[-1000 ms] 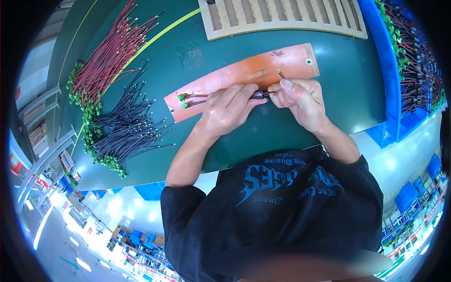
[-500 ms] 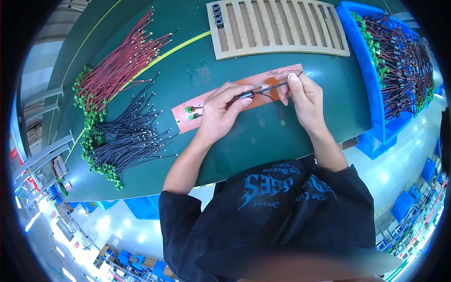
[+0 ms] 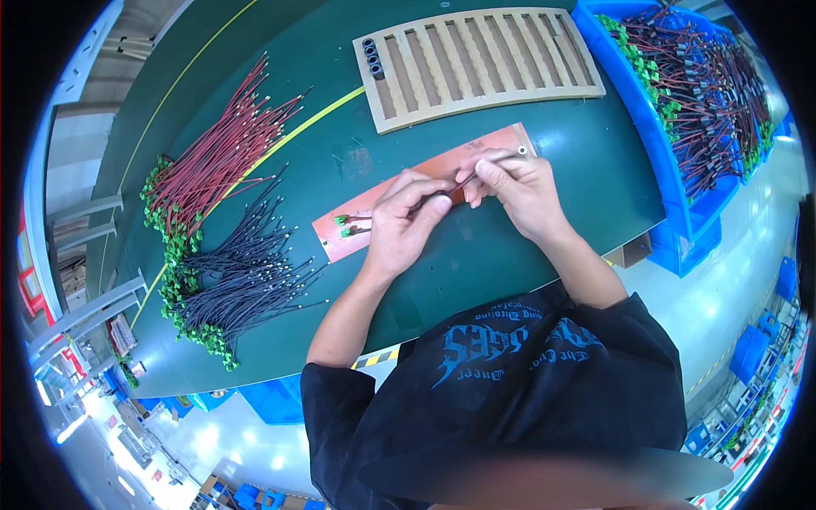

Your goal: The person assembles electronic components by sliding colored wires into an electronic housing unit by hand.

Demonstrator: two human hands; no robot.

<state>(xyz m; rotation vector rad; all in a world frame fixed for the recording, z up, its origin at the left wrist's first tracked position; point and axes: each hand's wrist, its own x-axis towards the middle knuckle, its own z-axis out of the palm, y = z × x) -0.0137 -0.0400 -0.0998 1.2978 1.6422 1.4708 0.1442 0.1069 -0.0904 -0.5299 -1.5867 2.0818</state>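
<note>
My left hand (image 3: 401,223) is closed in a pinch over a pink-orange board (image 3: 340,249), on a small black cylinder like a ring core, now mostly hidden by the fingers. Two green connectors (image 3: 343,226) lie at the board's left end, their short wires running under that hand. My right hand (image 3: 520,191) is closed on a thin dark wire (image 3: 476,178) that slants between both hands. A small pale round tip (image 3: 522,150) shows just past its fingers. The fingertips of the two hands are close together.
To the left lie bundles of red wires (image 3: 225,140) and black wires (image 3: 246,276) with green connectors. A slotted wooden tray (image 3: 476,109) holds several black rings (image 3: 372,59) at its left end. At the right, a blue bin (image 3: 650,161) is full of wired assemblies.
My right hand has moved left, closer to my left hand. The black cylinder, plainer before, is now largely covered by fingers. The whole view has shifted slightly.
</note>
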